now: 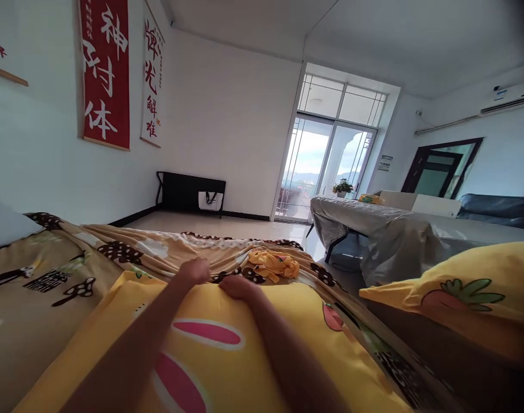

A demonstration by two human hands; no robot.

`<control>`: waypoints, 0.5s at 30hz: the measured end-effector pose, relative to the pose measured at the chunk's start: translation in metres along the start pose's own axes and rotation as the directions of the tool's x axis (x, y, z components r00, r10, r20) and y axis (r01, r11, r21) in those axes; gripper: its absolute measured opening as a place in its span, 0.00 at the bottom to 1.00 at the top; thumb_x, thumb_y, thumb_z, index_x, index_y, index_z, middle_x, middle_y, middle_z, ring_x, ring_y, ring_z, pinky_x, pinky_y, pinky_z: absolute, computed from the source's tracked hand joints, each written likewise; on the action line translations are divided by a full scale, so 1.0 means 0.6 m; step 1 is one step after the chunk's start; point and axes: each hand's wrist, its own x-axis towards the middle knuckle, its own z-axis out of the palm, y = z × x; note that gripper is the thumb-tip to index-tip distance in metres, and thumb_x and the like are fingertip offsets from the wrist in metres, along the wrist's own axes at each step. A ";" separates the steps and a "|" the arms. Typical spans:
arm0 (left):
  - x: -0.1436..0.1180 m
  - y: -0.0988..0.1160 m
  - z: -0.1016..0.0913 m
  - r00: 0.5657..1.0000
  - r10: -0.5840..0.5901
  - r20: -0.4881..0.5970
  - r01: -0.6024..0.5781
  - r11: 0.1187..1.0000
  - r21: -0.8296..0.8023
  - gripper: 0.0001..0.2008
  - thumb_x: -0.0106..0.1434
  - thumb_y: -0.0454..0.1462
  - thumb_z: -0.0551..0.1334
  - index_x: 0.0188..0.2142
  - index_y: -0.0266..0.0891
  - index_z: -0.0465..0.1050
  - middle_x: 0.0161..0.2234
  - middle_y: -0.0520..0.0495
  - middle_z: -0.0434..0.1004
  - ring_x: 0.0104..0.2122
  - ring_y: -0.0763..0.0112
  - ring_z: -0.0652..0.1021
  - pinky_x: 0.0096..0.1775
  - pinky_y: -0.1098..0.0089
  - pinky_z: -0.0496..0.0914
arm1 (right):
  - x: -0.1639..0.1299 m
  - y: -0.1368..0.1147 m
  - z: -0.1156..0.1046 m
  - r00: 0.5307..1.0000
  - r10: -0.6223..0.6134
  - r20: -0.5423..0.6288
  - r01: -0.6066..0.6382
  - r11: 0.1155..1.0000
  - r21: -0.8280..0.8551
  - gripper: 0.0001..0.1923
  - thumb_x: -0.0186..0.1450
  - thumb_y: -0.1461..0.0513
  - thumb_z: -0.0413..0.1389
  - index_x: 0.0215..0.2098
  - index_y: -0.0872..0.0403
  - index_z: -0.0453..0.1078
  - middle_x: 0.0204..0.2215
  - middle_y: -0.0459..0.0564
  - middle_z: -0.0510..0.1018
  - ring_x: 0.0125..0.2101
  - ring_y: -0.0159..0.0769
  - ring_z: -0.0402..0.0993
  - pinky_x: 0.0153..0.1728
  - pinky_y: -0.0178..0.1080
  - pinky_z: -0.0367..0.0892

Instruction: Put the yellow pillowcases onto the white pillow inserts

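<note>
Both hands, the left hand (196, 269) and the right hand (238, 287), are gripping closed the far edge of the yellow cover (227, 344), lying near over the brown blanket (72, 269). Pulling evenly is keeping it flat, I think.

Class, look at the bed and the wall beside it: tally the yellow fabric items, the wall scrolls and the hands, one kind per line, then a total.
Yellow fabric items: 3 (yellow cover, yellow pillow, crumpled yellow cloth)
Wall scrolls: 2 (red scroll, white scroll)
Hands: 2 (left hand, right hand)
Total: 7
</note>
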 end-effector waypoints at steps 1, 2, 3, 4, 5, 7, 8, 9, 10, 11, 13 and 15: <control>-0.003 0.014 0.030 0.999 0.031 0.010 -0.031 0.999 -0.024 0.13 0.65 0.38 0.53 0.40 0.33 0.74 0.43 0.36 0.78 0.43 0.62 0.77 0.47 0.62 0.68 | 0.001 -0.018 0.021 1.000 -0.005 0.001 0.005 1.000 -0.002 0.12 0.68 0.62 0.50 0.43 0.56 0.73 0.45 0.55 0.78 0.44 0.40 0.75 0.47 0.45 0.67; -0.010 0.023 0.056 0.998 0.069 0.011 -0.069 0.996 -0.048 0.16 0.67 0.37 0.49 0.42 0.34 0.74 0.45 0.37 0.78 0.45 0.63 0.77 0.48 0.64 0.67 | -0.002 -0.029 0.037 1.000 -0.001 -0.003 0.001 1.000 0.001 0.14 0.69 0.63 0.47 0.43 0.57 0.74 0.45 0.57 0.78 0.45 0.42 0.75 0.47 0.45 0.67; -0.017 0.027 0.076 0.995 0.101 0.017 -0.099 0.993 -0.069 0.19 0.68 0.37 0.46 0.43 0.35 0.74 0.47 0.37 0.77 0.47 0.62 0.76 0.49 0.64 0.66 | -0.007 -0.034 0.048 1.000 0.003 -0.011 -0.003 1.000 0.007 0.17 0.69 0.63 0.44 0.44 0.57 0.74 0.45 0.59 0.78 0.45 0.44 0.75 0.47 0.46 0.66; -0.024 0.026 0.091 0.991 0.133 0.019 -0.130 0.987 -0.094 0.20 0.68 0.38 0.45 0.44 0.37 0.74 0.48 0.38 0.77 0.48 0.63 0.76 0.49 0.66 0.66 | -0.012 -0.035 0.055 1.000 0.005 -0.020 -0.004 1.000 0.019 0.19 0.70 0.62 0.42 0.45 0.57 0.74 0.45 0.59 0.79 0.46 0.45 0.75 0.47 0.45 0.66; -0.030 0.023 0.099 0.987 0.159 0.018 -0.155 0.981 -0.120 0.21 0.68 0.40 0.44 0.45 0.39 0.74 0.48 0.41 0.77 0.48 0.64 0.76 0.49 0.68 0.66 | -0.018 -0.031 0.056 1.000 0.002 -0.027 -0.002 0.999 0.034 0.20 0.70 0.61 0.41 0.46 0.56 0.74 0.45 0.59 0.78 0.46 0.44 0.75 0.47 0.44 0.65; -0.034 0.009 0.100 0.985 0.168 0.025 -0.162 0.974 -0.156 0.21 0.67 0.42 0.44 0.45 0.40 0.74 0.49 0.43 0.77 0.48 0.65 0.76 0.49 0.69 0.66 | -0.026 -0.019 0.050 0.999 -0.003 -0.036 0.005 0.998 0.068 0.22 0.71 0.59 0.39 0.46 0.54 0.74 0.47 0.56 0.78 0.46 0.42 0.75 0.46 0.41 0.65; -0.033 0.000 0.096 0.988 0.153 0.036 -0.145 0.976 -0.164 0.22 0.67 0.42 0.44 0.45 0.39 0.74 0.48 0.41 0.77 0.48 0.63 0.76 0.49 0.68 0.66 | -0.028 -0.012 0.044 0.999 0.001 -0.033 0.002 0.997 0.083 0.22 0.70 0.58 0.39 0.45 0.53 0.74 0.47 0.55 0.78 0.46 0.41 0.75 0.46 0.40 0.64; -0.031 -0.010 0.092 0.990 0.128 0.053 -0.118 0.979 -0.164 0.23 0.66 0.43 0.44 0.44 0.38 0.75 0.48 0.39 0.77 0.48 0.60 0.76 0.49 0.65 0.66 | -0.031 -0.005 0.038 1.000 0.011 -0.026 -0.008 0.995 0.096 0.22 0.70 0.57 0.39 0.44 0.53 0.75 0.46 0.55 0.79 0.45 0.42 0.75 0.45 0.39 0.64; -0.030 -0.020 0.087 0.993 0.096 0.072 -0.084 0.984 -0.158 0.24 0.66 0.43 0.44 0.43 0.36 0.76 0.47 0.36 0.77 0.48 0.57 0.76 0.49 0.62 0.66 | -0.034 0.002 0.032 1.000 0.025 -0.016 -0.023 0.994 0.108 0.23 0.70 0.56 0.40 0.42 0.53 0.75 0.45 0.56 0.79 0.44 0.42 0.75 0.44 0.39 0.65; -0.030 -0.033 0.084 0.994 0.063 0.088 -0.049 0.987 -0.153 0.25 0.66 0.44 0.44 0.43 0.36 0.76 0.48 0.35 0.77 0.48 0.54 0.76 0.49 0.60 0.66 | -0.038 0.010 0.026 0.999 0.039 -0.004 -0.038 0.992 0.119 0.23 0.69 0.55 0.40 0.41 0.54 0.76 0.44 0.56 0.80 0.44 0.43 0.75 0.43 0.40 0.65; -0.035 -0.064 0.079 0.995 0.007 0.101 0.009 0.988 -0.153 0.26 0.65 0.46 0.44 0.46 0.39 0.76 0.51 0.38 0.76 0.50 0.54 0.75 0.50 0.58 0.66 | -0.052 0.030 0.017 0.998 0.067 0.011 -0.067 0.988 0.140 0.23 0.69 0.54 0.41 0.41 0.54 0.76 0.43 0.56 0.80 0.43 0.43 0.75 0.41 0.39 0.64; -0.047 -0.105 0.077 0.995 -0.053 0.081 0.065 0.986 -0.156 0.26 0.64 0.49 0.45 0.47 0.42 0.77 0.51 0.42 0.76 0.50 0.56 0.76 0.50 0.60 0.67 | -0.074 0.058 0.012 0.996 0.093 0.017 -0.094 0.984 0.154 0.24 0.69 0.53 0.40 0.41 0.54 0.76 0.43 0.56 0.80 0.43 0.42 0.75 0.41 0.38 0.64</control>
